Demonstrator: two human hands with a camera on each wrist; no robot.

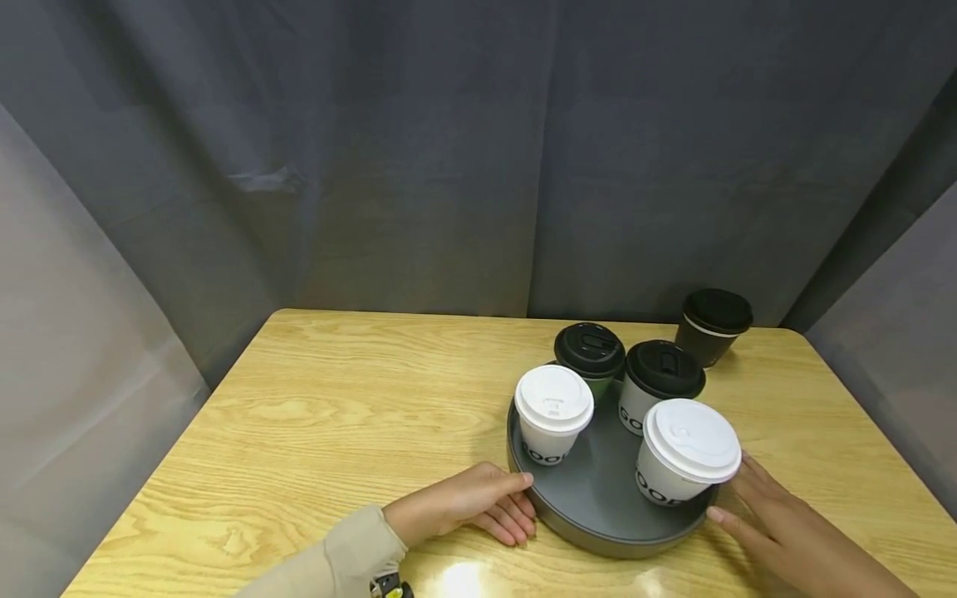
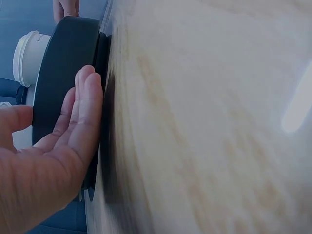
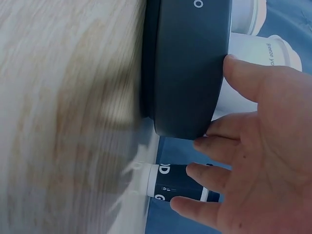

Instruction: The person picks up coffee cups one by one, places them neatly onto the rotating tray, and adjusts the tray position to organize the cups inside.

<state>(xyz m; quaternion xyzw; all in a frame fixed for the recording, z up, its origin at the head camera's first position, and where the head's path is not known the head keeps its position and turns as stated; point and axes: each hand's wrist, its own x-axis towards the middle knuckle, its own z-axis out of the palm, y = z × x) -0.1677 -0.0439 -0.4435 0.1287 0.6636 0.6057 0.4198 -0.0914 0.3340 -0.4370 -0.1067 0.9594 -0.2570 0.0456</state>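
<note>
A round dark grey tray (image 1: pixel 579 490) with a raised rim sits on the table, a narrower dark base showing under it in the left wrist view. It carries a small white cup (image 1: pixel 552 415), a larger white cup (image 1: pixel 684 457), a green cup with a black lid (image 1: pixel 591 357) and a white cup with a black lid (image 1: pixel 658 382). My left hand (image 1: pixel 486 502) touches the tray's near left side, thumb at the rim, straight fingers along the wall. At the right side, my right hand (image 1: pixel 777 519) touches the rim with thumb and index finger; its other fingers are spread.
A black cup with a black lid (image 1: pixel 710 328) stands on the wooden table (image 1: pixel 336 399) behind the tray, near the far edge. Grey curtains (image 1: pixel 419 166) hang behind and beside the table. A wristwatch (image 1: pixel 390 585) is on the left wrist, by a beige sleeve.
</note>
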